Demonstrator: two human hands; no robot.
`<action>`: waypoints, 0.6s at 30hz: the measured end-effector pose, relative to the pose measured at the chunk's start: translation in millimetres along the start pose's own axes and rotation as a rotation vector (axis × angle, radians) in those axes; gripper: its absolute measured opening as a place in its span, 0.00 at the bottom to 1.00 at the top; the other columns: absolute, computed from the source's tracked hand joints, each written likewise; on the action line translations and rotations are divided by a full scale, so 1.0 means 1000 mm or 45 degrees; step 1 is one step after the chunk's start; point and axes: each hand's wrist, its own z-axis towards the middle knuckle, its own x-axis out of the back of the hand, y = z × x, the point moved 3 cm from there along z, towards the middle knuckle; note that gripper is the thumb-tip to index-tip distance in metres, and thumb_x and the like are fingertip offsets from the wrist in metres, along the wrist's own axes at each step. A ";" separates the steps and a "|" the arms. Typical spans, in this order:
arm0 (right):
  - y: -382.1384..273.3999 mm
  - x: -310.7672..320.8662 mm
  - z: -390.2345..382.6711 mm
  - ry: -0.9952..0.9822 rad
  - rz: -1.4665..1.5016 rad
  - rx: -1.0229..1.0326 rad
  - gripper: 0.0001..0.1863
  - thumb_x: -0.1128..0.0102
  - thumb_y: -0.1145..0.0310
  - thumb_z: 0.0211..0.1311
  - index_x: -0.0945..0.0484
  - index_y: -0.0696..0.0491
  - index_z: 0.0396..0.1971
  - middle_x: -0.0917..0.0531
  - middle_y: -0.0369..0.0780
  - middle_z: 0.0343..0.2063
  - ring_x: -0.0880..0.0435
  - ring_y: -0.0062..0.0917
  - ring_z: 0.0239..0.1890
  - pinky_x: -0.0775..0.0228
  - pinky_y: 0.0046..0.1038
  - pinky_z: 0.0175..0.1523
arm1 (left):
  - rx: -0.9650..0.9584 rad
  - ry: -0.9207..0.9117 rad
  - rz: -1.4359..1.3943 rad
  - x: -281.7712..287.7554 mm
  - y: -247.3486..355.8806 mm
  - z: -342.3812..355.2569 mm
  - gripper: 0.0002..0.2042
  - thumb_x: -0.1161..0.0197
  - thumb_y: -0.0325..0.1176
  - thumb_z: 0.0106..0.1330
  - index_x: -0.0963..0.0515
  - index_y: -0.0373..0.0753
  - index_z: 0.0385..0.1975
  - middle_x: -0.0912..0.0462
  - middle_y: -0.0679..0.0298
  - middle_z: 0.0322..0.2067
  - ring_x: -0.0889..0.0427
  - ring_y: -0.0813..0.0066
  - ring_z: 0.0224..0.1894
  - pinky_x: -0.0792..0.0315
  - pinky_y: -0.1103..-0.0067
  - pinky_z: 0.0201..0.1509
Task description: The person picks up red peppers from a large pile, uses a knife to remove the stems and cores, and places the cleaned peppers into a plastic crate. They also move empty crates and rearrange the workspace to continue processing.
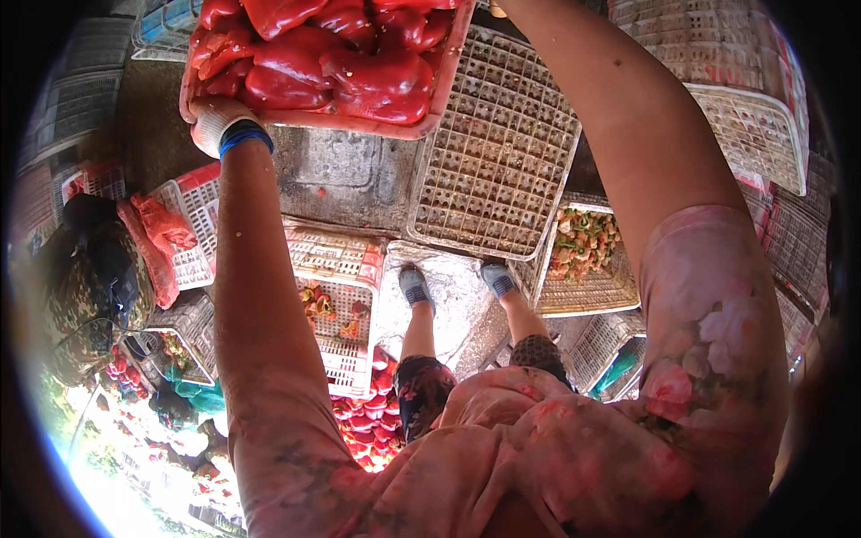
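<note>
The gloved left hand [218,124] clamps the near-left corner of a pink plastic crate [359,124] above the floor [377,175], seemingly to keep its load level. Glossy, lobed red peppers [314,72] heap inside. The right hand [498,8] barely shows beside the crate's right edge; I cannot tell its grip.

The dirty gray floor [462,336] has a bright patch. Two gray shoes [415,287] stand on it. A white and red crate [327,255] sits along the bare floor's left edge. A tiny red bit [321,192] lies on the floor too.
</note>
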 end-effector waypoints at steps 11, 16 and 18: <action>0.212 0.081 -0.176 -0.528 0.449 -0.653 0.23 0.50 0.53 0.69 0.34 0.45 0.60 0.22 0.37 0.24 0.29 0.15 0.18 0.38 0.20 0.15 | 0.342 -0.434 -0.173 0.009 -0.012 -0.005 0.40 0.61 0.68 0.66 0.35 0.42 0.67 0.27 0.55 0.62 0.23 0.58 0.57 0.27 0.62 0.56; 0.424 0.148 -0.305 -0.163 0.401 -1.279 0.16 0.42 0.55 0.66 0.22 0.54 0.39 0.24 0.36 0.17 0.32 0.19 0.10 0.40 0.25 0.13 | 0.197 -0.081 -0.107 0.079 -0.118 -0.114 0.43 0.58 0.68 0.67 0.37 0.33 0.67 0.35 0.50 0.67 0.34 0.46 0.66 0.35 0.69 0.69; 0.428 0.154 -0.326 -0.275 0.322 -1.439 0.16 0.43 0.57 0.67 0.21 0.55 0.42 0.21 0.38 0.18 0.30 0.20 0.10 0.38 0.27 0.11 | 0.455 -0.210 -0.076 0.099 -0.280 -0.076 0.43 0.58 0.70 0.66 0.43 0.41 0.72 0.46 0.48 0.72 0.38 0.48 0.69 0.41 0.54 0.70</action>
